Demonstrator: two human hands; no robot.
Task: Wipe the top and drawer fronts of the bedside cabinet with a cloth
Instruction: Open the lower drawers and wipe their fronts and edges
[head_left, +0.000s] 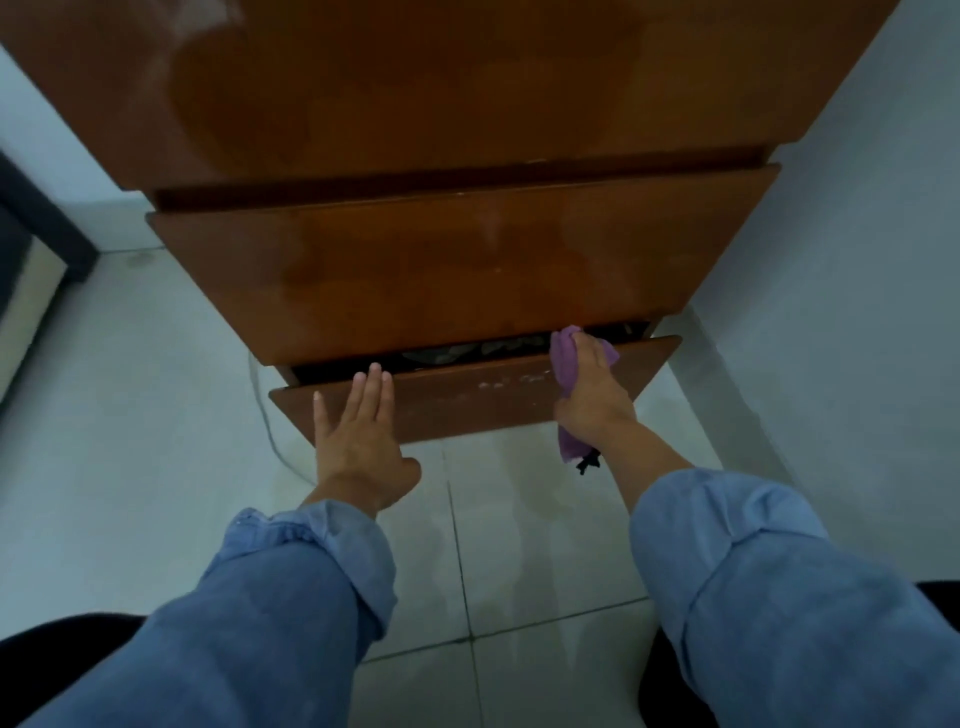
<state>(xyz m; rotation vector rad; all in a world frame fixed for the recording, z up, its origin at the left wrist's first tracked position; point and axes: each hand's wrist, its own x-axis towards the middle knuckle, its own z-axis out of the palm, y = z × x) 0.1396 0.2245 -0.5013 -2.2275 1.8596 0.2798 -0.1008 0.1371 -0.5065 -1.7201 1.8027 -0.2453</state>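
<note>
A purple cloth (565, 364) lies pressed against the right part of the lower drawer front (467, 397), its top bunched at the drawer's upper edge and its lower end hanging out below the wrist, where a small dark tag or thread shows. The right hand (592, 387) covers it, palm flat on the cloth; its fingers (584, 345) lie close together and reach up over the drawer's top edge, holding the cloth to the wood rather than closing into a fist.

The left hand (358, 431) rests flat on the left part of the same drawer front, empty. Its fingers (371, 387) are straight and nearly together, tips at the drawer's upper edge, the thumb spread out to the side below.

This lower drawer stands slightly pulled out, with a dark gap above it in which some crumpled stuff shows, too dim to tell what. Pale smears mark the wood between the two hands. Above it sits the upper drawer front (467, 265), and above that the glossy brown top (441, 78) of the bedside cabinet.

Both forearms wear rolled blue denim sleeves (779, 597). The cabinet stands on a pale tiled floor (519, 545), close to a pale wall (857, 234) on the right.
</note>
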